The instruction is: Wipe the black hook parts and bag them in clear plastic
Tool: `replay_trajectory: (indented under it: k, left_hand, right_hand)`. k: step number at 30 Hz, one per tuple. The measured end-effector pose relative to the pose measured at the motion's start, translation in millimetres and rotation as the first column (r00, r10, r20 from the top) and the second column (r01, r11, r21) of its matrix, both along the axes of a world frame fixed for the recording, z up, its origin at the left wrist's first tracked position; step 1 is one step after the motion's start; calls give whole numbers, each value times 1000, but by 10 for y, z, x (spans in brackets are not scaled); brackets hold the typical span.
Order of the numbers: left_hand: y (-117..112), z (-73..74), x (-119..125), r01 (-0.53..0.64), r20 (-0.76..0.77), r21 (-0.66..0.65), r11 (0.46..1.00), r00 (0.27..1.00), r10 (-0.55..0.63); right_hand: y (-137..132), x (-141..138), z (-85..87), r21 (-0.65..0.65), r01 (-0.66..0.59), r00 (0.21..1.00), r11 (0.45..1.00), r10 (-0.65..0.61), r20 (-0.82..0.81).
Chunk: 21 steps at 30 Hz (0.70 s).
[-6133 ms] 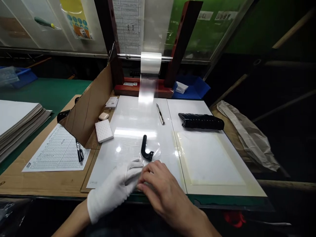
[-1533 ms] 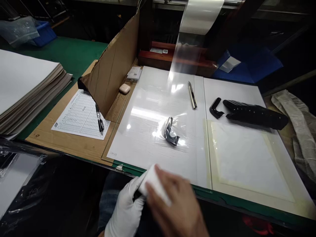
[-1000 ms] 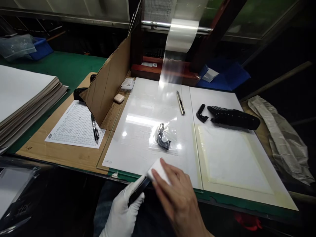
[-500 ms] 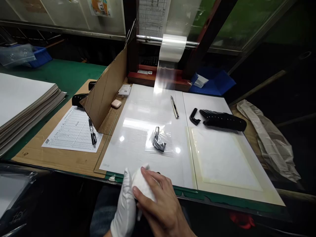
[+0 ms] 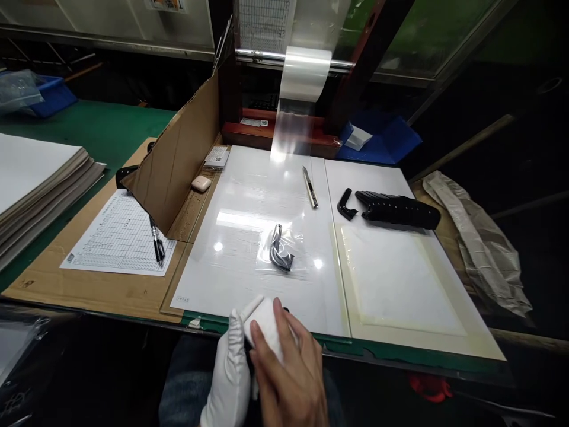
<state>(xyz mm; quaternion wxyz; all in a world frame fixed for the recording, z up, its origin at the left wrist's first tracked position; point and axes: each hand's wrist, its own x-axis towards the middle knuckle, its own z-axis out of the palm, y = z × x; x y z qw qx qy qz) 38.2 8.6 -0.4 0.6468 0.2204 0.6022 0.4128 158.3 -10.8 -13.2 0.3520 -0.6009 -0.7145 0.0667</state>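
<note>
At the near edge of the table [image 5: 355, 350], the left hand [image 5: 229, 379], in a white glove, stands upright with its fingers against the left side of a sponge [image 5: 263, 323]. I cannot tell whether that hand is clasping anything. The sponge sits between the two hands, just over the table's green rim. It is a plain white block with a rounded corner pointing up and left. The right hand [image 5: 288, 379], bare, is closed on the sponge, fingers laid over its top and right side. A small dark bit [image 5: 285, 309] shows just beyond the fingertips, too little of it to say what it is.

Farther back, from the left: a stack of sheets [image 5: 35, 178], a printed form [image 5: 120, 237] with a pen [image 5: 156, 243] lying on it, and a leaning cardboard flap [image 5: 173, 160]. On the white board [image 5: 240, 279] lies a bagged part [image 5: 280, 250], well apart from the hands. Beyond it lies a knife [image 5: 310, 187], under a film roll [image 5: 304, 74]. To the right lie a black hook [image 5: 344, 204], a row of black parts [image 5: 398, 209] and crumpled wrapping [image 5: 478, 243].
</note>
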Motion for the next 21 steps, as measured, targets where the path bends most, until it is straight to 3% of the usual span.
replay_trajectory:
  k: [6, 10, 13, 15, 17, 19, 21]
  left_hand:
    - [-55, -85, 32, 32, -44, -12, 999, 998, -32]
    - [-67, -85, 14, 113, -65, -33, 993, 991, -115]
    - [-4, 37, -107, 173, -32, -50, 984, 984, -174]
    - [67, 150, -238, 238, 10, -28, 971, 971, -237]
    - [136, 246, -368, 365, 83, -10, 931, 928, -363]
    - [188, 301, -451, 508, 163, 17, 861, 848, -504]
    - [216, 321, -468, 504, 158, 12, 864, 852, -499]
  right_hand:
    - [-29, -4, -40, -30, 37, 999, 999, -38, -23]
    - [-43, 161, -66, -61, 88, 996, 994, -86, 31]
    - [-33, 337, 10, -208, 143, 969, 968, -180, -167]
    - [3, 436, 131, -448, -10, 886, 894, -200, -419]
    - [62, 502, 285, -598, -289, 742, 748, -219, -633]
    - [125, 525, 428, -589, -513, 613, 625, -214, -761]
    - [168, 512, 524, -552, -605, 556, 574, -191, -809]
